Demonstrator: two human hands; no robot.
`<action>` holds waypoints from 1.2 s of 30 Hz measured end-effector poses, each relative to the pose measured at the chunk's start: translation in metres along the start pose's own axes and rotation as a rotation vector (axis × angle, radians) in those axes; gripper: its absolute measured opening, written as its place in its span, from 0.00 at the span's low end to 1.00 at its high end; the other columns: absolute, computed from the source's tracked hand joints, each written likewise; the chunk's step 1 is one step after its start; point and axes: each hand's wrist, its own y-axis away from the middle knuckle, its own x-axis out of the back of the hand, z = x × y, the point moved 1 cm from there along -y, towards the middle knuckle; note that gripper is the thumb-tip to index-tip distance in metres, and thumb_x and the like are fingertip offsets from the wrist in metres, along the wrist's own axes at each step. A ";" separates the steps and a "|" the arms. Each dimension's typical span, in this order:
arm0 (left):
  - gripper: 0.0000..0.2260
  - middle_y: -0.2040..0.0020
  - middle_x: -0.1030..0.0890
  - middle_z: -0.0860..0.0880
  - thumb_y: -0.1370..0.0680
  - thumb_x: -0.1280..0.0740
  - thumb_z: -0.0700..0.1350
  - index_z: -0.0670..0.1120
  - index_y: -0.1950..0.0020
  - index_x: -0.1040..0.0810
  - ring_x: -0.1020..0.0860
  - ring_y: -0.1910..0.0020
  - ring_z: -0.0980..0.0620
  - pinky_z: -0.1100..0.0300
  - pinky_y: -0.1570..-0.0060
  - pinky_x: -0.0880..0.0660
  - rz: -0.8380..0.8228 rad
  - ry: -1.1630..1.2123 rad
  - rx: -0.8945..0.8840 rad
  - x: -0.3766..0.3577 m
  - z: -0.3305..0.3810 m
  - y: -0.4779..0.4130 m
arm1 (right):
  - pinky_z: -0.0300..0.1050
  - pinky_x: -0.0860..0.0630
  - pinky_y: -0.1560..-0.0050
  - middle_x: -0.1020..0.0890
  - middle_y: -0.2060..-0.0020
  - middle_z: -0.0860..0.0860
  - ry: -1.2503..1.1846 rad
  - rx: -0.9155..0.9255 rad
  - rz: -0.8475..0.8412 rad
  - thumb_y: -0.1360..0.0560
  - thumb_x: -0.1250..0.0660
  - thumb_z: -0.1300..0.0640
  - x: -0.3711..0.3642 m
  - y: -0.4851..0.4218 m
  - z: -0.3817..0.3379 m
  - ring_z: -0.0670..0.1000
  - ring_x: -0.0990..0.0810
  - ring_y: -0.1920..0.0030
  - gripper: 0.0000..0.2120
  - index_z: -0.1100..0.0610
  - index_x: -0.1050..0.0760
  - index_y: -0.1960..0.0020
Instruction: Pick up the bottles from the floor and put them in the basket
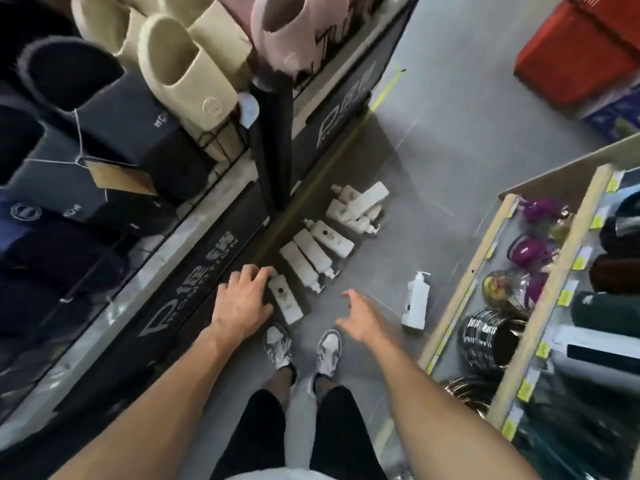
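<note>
Bottles, white pump ones, lie scattered on the grey tiled floor (433,161) of a narrow shop aisle. The nearest bottle (286,303) lies flat at about 11 o'clock from the person's sneakers (304,349), hard against the dark base of the slipper rack (194,282). Three more bottles (313,258) lie side by side just beyond it, toward 12 o'clock, and a loose heap of bottles (358,206) sits farther up the aisle. One single bottle (415,301) lies apart at 2 o'clock, close to the wooden edge of the shelf unit (460,292).

The left hand (244,299) is open, fingers spread, its fingertips at the pump end of the nearest bottle; contact is unclear. The right hand (360,315) is open and empty, fingers loosely curled, poised over bare floor between the bottle row and the single bottle.

Room is tight: the rack of cream slippers (183,71) and dark slippers (72,74) fills the 9 o'clock side, the shelves of goods the 3 o'clock side. Open floor runs toward 1 o'clock, where a red box (581,50) stands.
</note>
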 end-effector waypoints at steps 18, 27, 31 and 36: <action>0.38 0.27 0.32 0.37 0.27 0.24 0.48 0.44 0.23 0.40 0.34 0.28 0.34 0.42 0.30 0.35 -0.179 0.641 0.703 -0.411 -0.041 -0.254 | 0.61 0.29 0.32 0.31 0.29 0.58 0.078 0.082 0.067 0.24 0.29 0.48 -0.210 -0.402 0.075 0.62 0.32 0.29 0.35 0.53 0.40 0.23; 0.56 0.24 0.38 0.37 0.33 0.22 0.61 0.42 0.19 0.52 0.38 0.26 0.36 0.44 0.29 0.39 0.095 0.907 1.083 -0.555 -0.059 -0.348 | 0.58 0.37 0.25 0.40 0.22 0.61 0.273 0.259 0.153 0.28 0.22 0.50 -0.291 -0.549 0.052 0.63 0.39 0.23 0.54 0.58 0.57 0.17; 0.57 0.25 0.38 0.37 0.34 0.20 0.59 0.46 0.19 0.54 0.35 0.28 0.35 0.42 0.32 0.35 0.083 0.922 1.139 -0.577 -0.069 -0.362 | 0.59 0.30 0.34 0.32 0.28 0.60 0.197 0.148 0.253 0.28 0.24 0.50 -0.306 -0.575 0.041 0.63 0.30 0.29 0.48 0.58 0.50 0.19; 0.52 0.28 0.33 0.38 0.33 0.20 0.54 0.41 0.21 0.49 0.29 0.32 0.34 0.41 0.37 0.28 0.008 0.892 1.050 -0.561 -0.096 -0.354 | 0.57 0.26 0.41 0.25 0.32 0.56 0.083 0.078 0.229 0.35 0.20 0.43 -0.295 -0.571 0.036 0.63 0.24 0.34 0.47 0.55 0.41 0.25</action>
